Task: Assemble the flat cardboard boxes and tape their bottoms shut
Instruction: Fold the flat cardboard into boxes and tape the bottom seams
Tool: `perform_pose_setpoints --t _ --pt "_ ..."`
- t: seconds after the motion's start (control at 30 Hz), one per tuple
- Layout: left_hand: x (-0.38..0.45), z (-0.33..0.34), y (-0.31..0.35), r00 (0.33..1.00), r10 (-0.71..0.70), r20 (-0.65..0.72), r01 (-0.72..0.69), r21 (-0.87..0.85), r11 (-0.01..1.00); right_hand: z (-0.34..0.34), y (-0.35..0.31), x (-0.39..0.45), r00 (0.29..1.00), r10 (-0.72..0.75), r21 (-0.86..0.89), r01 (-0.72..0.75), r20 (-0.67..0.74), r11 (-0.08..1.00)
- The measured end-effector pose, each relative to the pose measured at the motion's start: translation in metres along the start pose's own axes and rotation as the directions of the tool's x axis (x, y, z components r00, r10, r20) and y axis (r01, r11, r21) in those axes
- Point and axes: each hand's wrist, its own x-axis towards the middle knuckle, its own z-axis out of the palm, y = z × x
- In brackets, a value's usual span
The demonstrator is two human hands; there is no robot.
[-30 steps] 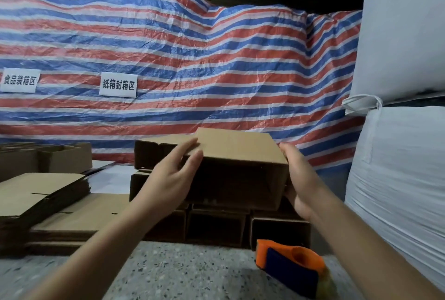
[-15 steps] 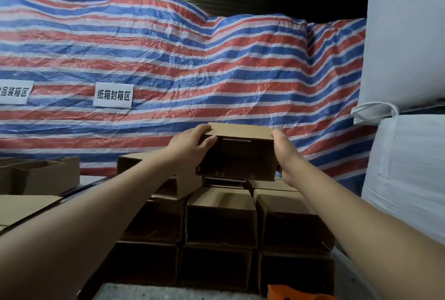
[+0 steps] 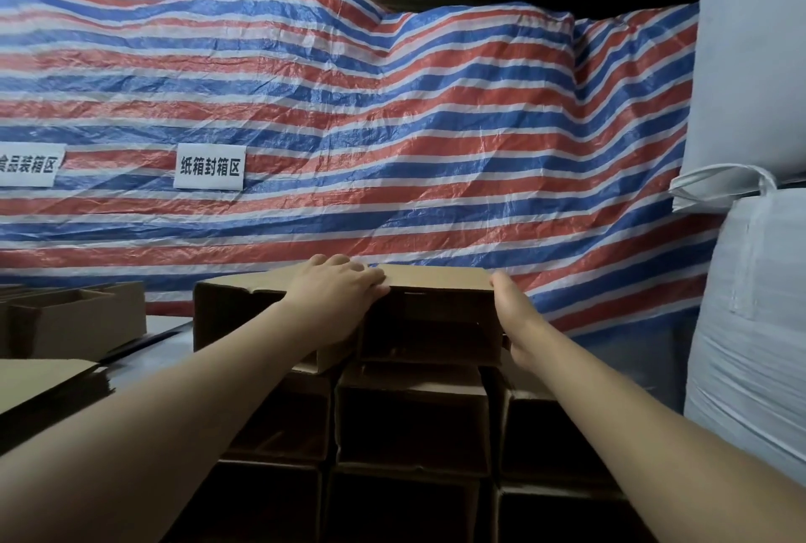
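Holding: you have an assembled cardboard box (image 3: 429, 316) between both hands, set on the top tier of the stack of finished boxes (image 3: 410, 429), its open side facing you.
Left hand: your left hand (image 3: 338, 298) lies over the box's top left edge, fingers curled down over the near rim and close together, gripping the cardboard.
Right hand: your right hand (image 3: 512, 320) presses flat against the box's right wall, thumb up at the top corner; the fingers run behind the box, so you cannot tell how they lie.
Neighbour: another box (image 3: 244, 307) sits touching it on the left, on the same tier.
Progress: several tiers of boxes already stand built under your arms, so a good share looks done. This one seems to be in the placing step. A pile of flat cardboard (image 3: 48, 381) at the left edge suggests more are left to fold and tape. Whether this box's bottom is taped is not visible.
Other boxes: open boxes (image 3: 78, 316) stand further left.
Writing: a white sign (image 3: 209, 167) on the striped tarp (image 3: 392, 128) reads 纸箱封箱区; a second sign (image 3: 28, 163), cut by the frame, reads 品装箱区 after a partly cropped first character.
Right side: big white sacks (image 3: 750, 281) stand stacked.
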Motion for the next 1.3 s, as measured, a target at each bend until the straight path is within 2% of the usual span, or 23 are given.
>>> perform_pose_setpoints --t 0.13,0.27,0.33,0.4,0.53,0.67,0.87,1.03,1.3 --pt "-0.003 0.006 0.004 1.000 -0.003 0.006 0.003 0.012 1.000 0.000 0.009 0.005 1.000 0.027 -0.005 -0.027 0.003 1.000" --pt "-0.009 0.006 -0.001 0.988 -0.010 -0.151 -0.018 -0.184 0.983 -0.002 0.012 0.006 0.999 0.042 0.015 -0.042 0.032 0.999" --pt "-0.014 0.003 -0.015 0.979 -0.023 -0.203 -0.022 -0.215 0.976 -0.003 0.014 0.005 0.997 0.048 0.031 -0.050 0.053 0.998" --pt "-0.022 0.002 -0.031 0.981 -0.037 -0.192 -0.004 -0.209 0.978 -0.003 0.017 0.004 0.997 0.046 0.057 -0.049 0.055 0.997" --pt "-0.035 0.010 -0.041 0.994 -0.083 -0.067 0.066 -0.214 0.975 0.000 0.022 0.003 0.999 0.044 0.069 -0.044 0.001 0.997" --pt "-0.030 0.012 -0.026 0.983 -0.125 -0.137 0.102 -0.166 0.981 0.003 0.017 0.005 0.999 0.047 0.058 -0.046 -0.016 0.997" --pt "-0.019 0.011 -0.008 0.957 -0.253 -0.144 0.232 -0.150 0.961 0.003 0.018 0.004 0.998 0.048 0.018 -0.048 -0.034 0.999" --pt "-0.022 0.015 0.001 0.947 -0.263 -0.184 0.252 -0.079 0.964 -0.004 0.024 -0.001 0.999 0.043 0.029 -0.043 0.000 0.999" --pt "-0.027 0.011 0.002 0.945 -0.285 -0.161 0.272 -0.098 0.957 -0.006 0.021 -0.005 0.998 0.062 -0.038 -0.061 0.024 0.997"
